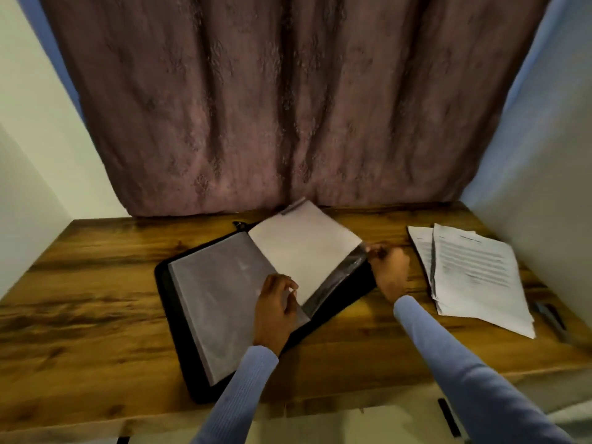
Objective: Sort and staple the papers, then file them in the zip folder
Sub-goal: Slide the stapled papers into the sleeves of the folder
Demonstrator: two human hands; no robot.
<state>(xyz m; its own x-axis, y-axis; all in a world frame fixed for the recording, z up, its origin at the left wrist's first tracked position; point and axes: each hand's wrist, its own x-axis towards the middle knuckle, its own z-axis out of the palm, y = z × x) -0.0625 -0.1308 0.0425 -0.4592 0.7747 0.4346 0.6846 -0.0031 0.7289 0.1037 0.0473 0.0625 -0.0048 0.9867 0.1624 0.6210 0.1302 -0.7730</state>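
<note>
Glossy plastic sleeves, wood-grain table

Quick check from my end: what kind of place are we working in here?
Probably a home desk nook rather than an office: a wooden table pushed against a mauve curtain, plain walls close on both sides, an open zip folder and loose papers on top.

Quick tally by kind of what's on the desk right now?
Zip folder, lying open: 1
Loose paper piles: 2, a small pile and a larger pile
Dark object by the right edge, too blurred to name: 1
Hands on the folder: 2, left hand and right hand
Total: 6
</note>
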